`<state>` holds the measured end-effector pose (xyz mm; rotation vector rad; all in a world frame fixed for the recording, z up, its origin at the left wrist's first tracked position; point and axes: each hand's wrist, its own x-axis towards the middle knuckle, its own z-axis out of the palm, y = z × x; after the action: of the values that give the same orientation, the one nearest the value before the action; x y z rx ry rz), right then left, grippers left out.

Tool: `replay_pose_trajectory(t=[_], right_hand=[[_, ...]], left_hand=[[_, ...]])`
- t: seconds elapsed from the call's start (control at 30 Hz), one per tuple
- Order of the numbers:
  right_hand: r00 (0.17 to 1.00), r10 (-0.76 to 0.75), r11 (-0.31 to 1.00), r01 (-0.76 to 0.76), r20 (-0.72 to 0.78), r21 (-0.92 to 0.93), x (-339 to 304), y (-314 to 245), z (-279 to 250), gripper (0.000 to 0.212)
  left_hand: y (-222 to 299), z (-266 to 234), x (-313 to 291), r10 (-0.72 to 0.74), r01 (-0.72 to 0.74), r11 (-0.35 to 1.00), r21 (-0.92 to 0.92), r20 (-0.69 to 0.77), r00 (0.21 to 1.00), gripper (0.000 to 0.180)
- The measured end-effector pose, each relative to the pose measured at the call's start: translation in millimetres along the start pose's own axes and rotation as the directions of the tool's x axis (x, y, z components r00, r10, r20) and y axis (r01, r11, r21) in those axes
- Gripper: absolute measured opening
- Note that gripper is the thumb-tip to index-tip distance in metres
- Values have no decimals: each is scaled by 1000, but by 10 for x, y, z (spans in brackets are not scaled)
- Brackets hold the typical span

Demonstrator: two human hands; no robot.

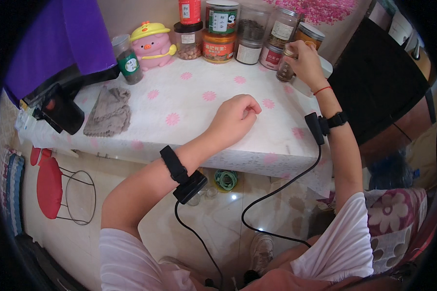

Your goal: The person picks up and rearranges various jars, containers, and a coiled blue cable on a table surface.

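Right hand grips small jar — partly hiding it.

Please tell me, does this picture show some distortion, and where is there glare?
Head view: yes, wide fisheye distortion, with a dark curved border around the image; head view: small white glare spots on the floor tiles, lower in the picture than the table.

white lettered label / red canister | green lettered label / tall clear jar
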<state>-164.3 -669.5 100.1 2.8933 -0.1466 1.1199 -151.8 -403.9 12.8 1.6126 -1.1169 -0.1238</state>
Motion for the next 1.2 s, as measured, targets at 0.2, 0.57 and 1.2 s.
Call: replay_pose_trajectory(t=[0.2, 0.57, 1.2], right_hand=[[998, 52, 998, -54, -29, -46, 30, 86, 51, 37], [995, -30, 967, 5, -95, -254, -87, 108, 39, 40], [867, -499, 379, 199, 18, 904, -1180, -1283, -803, 9]], left_hand=[[2, 14, 9, 7, -8, 999, 41, 41, 999, 11], [-28, 16, 18, 16, -18, 998, 53, 30, 999, 9], [-61, 90, -1571, -37, -312, 924, 222, 863, 505, 18]])
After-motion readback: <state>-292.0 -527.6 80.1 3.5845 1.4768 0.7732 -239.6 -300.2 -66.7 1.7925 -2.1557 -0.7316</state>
